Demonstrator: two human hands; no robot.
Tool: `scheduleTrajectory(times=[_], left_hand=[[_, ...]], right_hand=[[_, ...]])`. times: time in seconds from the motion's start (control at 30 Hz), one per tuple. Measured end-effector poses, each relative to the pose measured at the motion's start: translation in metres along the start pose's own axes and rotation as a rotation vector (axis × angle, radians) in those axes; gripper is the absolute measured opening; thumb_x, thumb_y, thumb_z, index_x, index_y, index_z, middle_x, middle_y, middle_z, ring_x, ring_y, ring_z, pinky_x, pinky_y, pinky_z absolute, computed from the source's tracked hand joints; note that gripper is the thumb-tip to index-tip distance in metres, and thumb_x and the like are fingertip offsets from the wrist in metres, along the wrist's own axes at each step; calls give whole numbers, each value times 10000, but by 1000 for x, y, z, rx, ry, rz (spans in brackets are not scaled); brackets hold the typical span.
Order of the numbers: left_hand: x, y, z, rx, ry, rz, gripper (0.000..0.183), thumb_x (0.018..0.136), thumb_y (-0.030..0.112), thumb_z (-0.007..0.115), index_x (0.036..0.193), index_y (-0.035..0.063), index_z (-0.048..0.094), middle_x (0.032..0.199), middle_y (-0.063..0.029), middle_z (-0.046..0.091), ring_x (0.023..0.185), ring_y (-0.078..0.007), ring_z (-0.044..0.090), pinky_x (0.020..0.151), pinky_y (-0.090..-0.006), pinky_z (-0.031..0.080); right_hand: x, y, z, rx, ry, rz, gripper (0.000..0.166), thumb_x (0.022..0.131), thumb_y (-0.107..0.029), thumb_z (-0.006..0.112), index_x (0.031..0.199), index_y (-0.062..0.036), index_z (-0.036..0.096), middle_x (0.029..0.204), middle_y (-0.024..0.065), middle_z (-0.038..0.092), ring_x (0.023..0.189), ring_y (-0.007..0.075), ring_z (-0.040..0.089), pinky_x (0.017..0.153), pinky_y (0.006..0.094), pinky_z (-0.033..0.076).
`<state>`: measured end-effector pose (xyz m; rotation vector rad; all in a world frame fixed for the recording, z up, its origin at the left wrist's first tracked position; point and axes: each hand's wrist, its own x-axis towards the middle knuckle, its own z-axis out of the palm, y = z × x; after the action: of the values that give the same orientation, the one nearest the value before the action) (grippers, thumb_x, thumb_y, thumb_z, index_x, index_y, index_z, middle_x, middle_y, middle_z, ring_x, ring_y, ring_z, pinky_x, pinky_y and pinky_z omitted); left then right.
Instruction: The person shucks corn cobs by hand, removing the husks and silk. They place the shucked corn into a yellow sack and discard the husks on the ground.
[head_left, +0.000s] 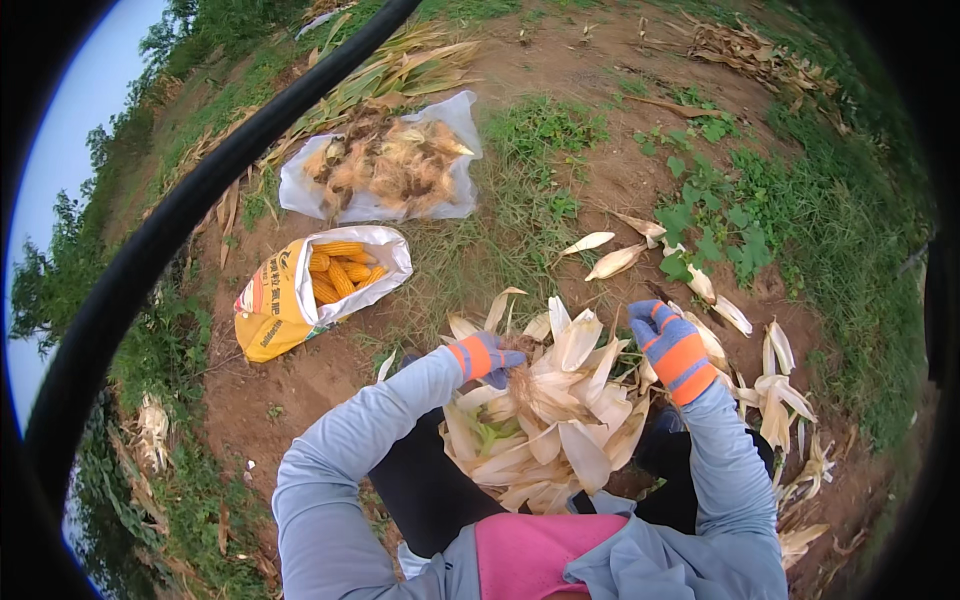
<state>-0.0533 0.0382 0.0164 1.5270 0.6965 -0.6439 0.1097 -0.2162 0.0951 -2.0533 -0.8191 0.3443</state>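
My left hand, in a grey-blue and orange glove, holds a tuft of brown corn silk above a heap of pale corn husks. The heap lies on the ground between my knees. To the right of the heap is my right hand, gloved alike, with its fingers curled. It is close to an unhusked ear of corn. Whether it grips anything is hidden from this angle.
A yellow and white woven sack lies on its side at the left, mouth toward me, with husked corn cobs inside. Beyond it, corn silk is piled on a white plastic sheet. Several unhusked ears lie at the right.
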Motion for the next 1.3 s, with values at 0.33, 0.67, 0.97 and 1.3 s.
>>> scheduleTrajectory(times=[0.33,0.67,0.97,1.3], left_hand=[[-49,44,-298,-729,984,180,659,735,440,605,1200,39,366,1151,-174,460,953,-302,530,689,-439,488],[13,-24,-157,2,550,32,396,800,315,546,1086,45,500,781,-72,585,610,-173,567,529,-295,452],[2,20,35,449,251,460,404,759,219,608,1080,1,495,804,-106,603,710,-209,570,662,-288,446],[36,-1,64,991,262,368,521,770,423,523,1139,61,455,1046,-162,532,956,-302,510,799,-372,414]], right_hand=[[-2,-7,17,-57,-130,-83,160,747,-112,586,898,-60,565,807,118,599,721,250,592,631,313,470],[1,-7,1,-11,-74,17,165,754,-133,586,903,-64,577,809,119,607,708,226,597,634,293,467],[37,74,-78,106,295,245,215,788,-247,528,908,-77,580,729,84,607,623,153,570,583,273,438],[25,233,-74,140,-19,868,300,782,-271,506,960,-32,540,743,70,614,574,148,569,498,281,460]])
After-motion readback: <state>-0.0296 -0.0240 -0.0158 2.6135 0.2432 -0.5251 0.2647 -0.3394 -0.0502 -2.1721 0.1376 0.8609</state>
